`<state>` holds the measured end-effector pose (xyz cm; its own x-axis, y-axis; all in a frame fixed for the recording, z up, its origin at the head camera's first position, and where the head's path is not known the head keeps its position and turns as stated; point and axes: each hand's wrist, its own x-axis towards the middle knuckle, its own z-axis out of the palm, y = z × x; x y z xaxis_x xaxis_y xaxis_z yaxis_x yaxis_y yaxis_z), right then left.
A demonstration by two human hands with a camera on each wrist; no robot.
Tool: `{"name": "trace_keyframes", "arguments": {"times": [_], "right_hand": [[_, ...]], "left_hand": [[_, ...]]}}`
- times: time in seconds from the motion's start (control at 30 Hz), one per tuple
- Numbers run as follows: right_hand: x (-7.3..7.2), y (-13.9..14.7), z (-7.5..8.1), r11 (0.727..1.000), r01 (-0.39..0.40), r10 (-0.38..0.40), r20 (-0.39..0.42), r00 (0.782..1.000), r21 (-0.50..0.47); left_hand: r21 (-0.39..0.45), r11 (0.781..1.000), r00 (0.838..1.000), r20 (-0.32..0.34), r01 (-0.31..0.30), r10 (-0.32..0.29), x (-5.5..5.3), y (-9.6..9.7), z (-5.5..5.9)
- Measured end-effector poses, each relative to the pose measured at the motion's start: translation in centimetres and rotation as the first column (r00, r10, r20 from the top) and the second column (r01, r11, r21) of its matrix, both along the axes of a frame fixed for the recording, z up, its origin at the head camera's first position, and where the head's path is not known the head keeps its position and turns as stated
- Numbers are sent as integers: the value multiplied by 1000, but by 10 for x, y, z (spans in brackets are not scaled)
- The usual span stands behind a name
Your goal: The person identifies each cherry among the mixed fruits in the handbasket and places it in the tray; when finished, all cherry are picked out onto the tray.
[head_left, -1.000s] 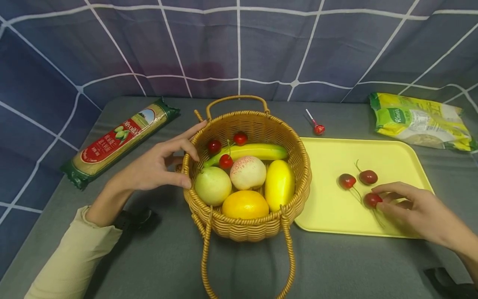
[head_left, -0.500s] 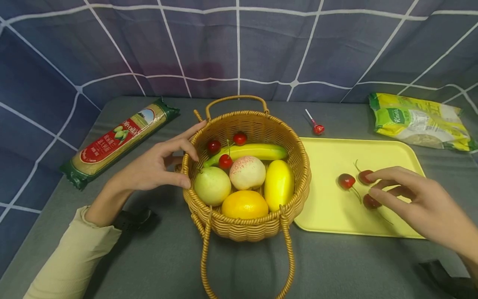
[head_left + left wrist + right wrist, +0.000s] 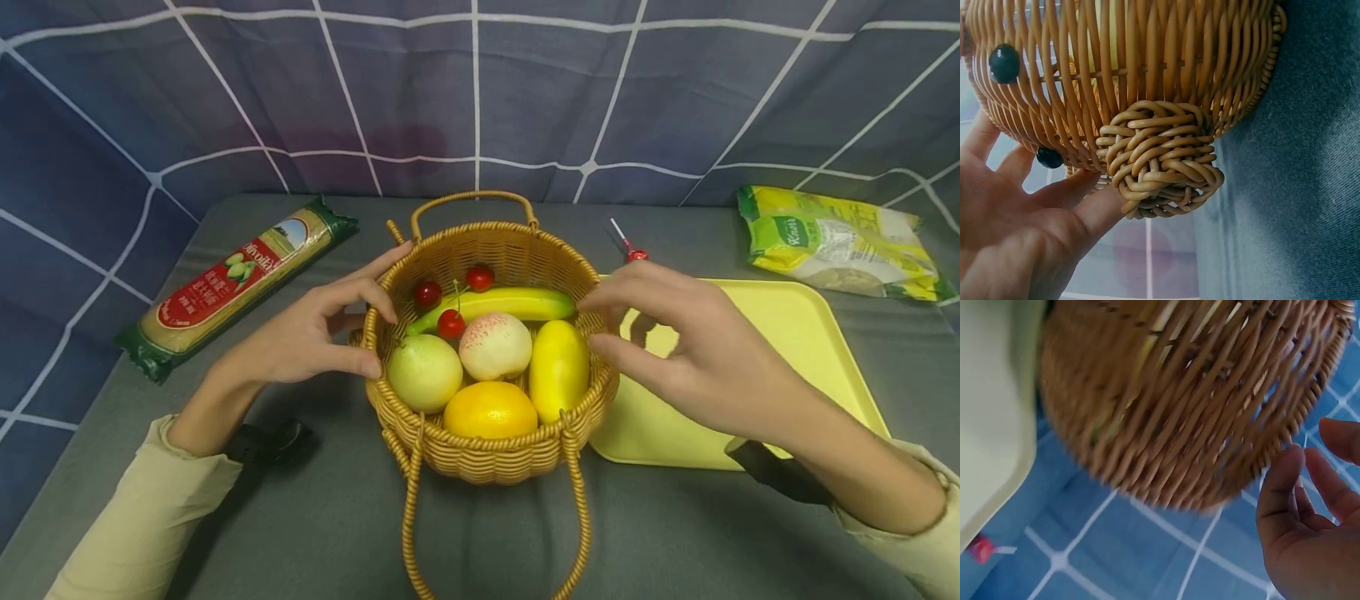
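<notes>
A round wicker basket (image 3: pixel 491 467) holds fruit: a pear (image 3: pixel 424 374), an orange-yellow lemon (image 3: pixel 491 408), a yellow mango-shaped fruit (image 3: pixel 558 371), a peach (image 3: pixel 497 346), a banana (image 3: pixel 517 305) and red cherries (image 3: pixel 451 323). My left hand (image 3: pixel 315 329) holds the basket's left rim, index finger bent over it and thumb at its edge; the left wrist view shows this hand against the wickerwork (image 3: pixel 1166 62). Over the right rim is my right hand (image 3: pixel 693 358), thumb and fingers apart, nothing between them. It hides part of the yellow tray (image 3: pixel 817 375) and the cherries there.
A lollipop (image 3: pixel 637 254) lies behind the tray. At the back right is a green-and-yellow Knorr bag (image 3: pixel 847 242); at the left, a spaghetti pack (image 3: pixel 240 283). One basket handle (image 3: pixel 408 533) hangs toward the front, another stands at the back. A tile-patterned cloth (image 3: pixel 480 92) rises behind.
My right hand has let go of a cherry on the tray and moved left to the basket's right rim. My left hand has stayed on the left rim.
</notes>
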<state>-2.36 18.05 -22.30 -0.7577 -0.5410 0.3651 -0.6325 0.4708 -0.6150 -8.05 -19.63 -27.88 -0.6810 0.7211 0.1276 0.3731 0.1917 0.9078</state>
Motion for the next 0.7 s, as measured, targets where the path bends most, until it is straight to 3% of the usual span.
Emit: {"name": "trace_keyframes", "arguments": {"times": [0.1,0.4,0.53,0.7], "right_hand": [[-12,-23,1,998,-67,67,0,998,20],[-50,-77,-10,959,-195,150,216,965,205],[-59,-86,-16,929,-266,191,284,940,257],[-66,-94,-23,891,-354,224,401,888,284]], "left_hand": [[-3,1000,1000,-1,-8,8,0,0,0],[-2,1000,1000,1,-12,12,0,0,-1],[5,1000,1000,3,-7,7,-1,1,-1],[16,1000,1000,4,-6,5,-1,0,-1]]}}
